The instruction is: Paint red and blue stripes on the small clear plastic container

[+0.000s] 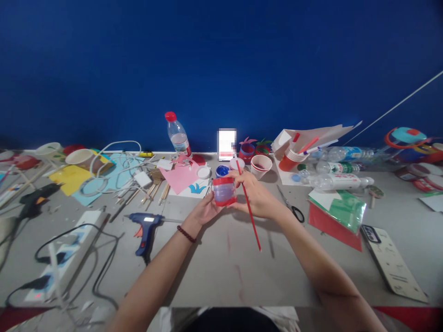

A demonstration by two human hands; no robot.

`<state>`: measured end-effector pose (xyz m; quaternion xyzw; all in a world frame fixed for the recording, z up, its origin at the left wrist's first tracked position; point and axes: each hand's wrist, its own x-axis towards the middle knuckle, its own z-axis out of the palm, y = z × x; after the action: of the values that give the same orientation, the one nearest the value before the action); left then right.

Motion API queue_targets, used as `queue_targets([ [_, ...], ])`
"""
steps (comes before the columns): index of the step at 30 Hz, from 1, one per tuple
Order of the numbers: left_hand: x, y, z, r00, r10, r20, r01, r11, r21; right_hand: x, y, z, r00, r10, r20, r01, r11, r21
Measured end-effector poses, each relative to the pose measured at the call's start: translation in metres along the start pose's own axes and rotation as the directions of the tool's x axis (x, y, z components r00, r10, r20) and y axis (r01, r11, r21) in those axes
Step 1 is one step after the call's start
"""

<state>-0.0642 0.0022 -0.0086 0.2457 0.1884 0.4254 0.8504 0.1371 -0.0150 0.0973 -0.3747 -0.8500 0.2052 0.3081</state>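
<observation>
A small cup point(224, 192) with red bands at its top and bottom and a pale purple middle is held up over the grey table. My left hand point(204, 210) is closed on its left side, fingers partly hidden behind it. From the right, my right hand point(256, 194) steadies the same cup with its fingertips. That hand also grips a thin red paintbrush point(251, 213), its handle slanting down toward me. Just behind the cup stand an open jar of blue paint point(222, 171) and a pale pot point(236, 163); white paper cups point(260, 166) stand to their right.
To the left lie a blue glue gun point(147, 226), a power strip point(65, 258) with cords, and pink paper point(182, 176). Scissors point(292, 206), a green packet point(341, 210), plastic bottles point(339, 180) and a phone point(394, 263) lie right. A bottle point(179, 136) stands by the blue wall.
</observation>
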Motion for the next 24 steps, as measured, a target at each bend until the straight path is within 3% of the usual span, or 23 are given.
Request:
queue_targets([
  [6, -0.001, -0.002, -0.003, 0.999, -0.022, 0.050, 0.021, 1.000, 0.014, -0.002, -0.003, 0.000, 1.000, -0.014, 0.005, 0.014, 1.000, -0.016],
  [11, -0.002, -0.001, -0.005, 1.000, -0.012, 0.029, 0.012, 1.000, -0.019, -0.001, -0.008, -0.003, 1.000, -0.023, 0.005, 0.023, 1.000, 0.008],
  [14, -0.002, 0.000, -0.004, 1.000, 0.009, 0.021, -0.008, 1.000, -0.023, 0.000, -0.012, -0.009, 1.000, -0.016, -0.017, 0.018, 0.995, 0.097],
  [16, -0.002, 0.000, -0.004, 1.000, 0.021, 0.008, -0.021, 0.999, -0.040, 0.000, -0.013, -0.015, 0.995, -0.012, -0.099, 0.031, 0.980, 0.194],
  [20, -0.002, -0.001, -0.006, 0.999, 0.031, -0.036, -0.033, 0.997, -0.073, -0.002, -0.009, -0.023, 0.948, 0.120, -0.296, 0.011, 0.913, 0.407],
  [24, -0.002, 0.000, -0.006, 0.998, 0.044, -0.045, -0.047, 0.997, -0.067, -0.007, -0.007, -0.027, 0.886, 0.300, -0.354, -0.037, 0.806, 0.591],
])
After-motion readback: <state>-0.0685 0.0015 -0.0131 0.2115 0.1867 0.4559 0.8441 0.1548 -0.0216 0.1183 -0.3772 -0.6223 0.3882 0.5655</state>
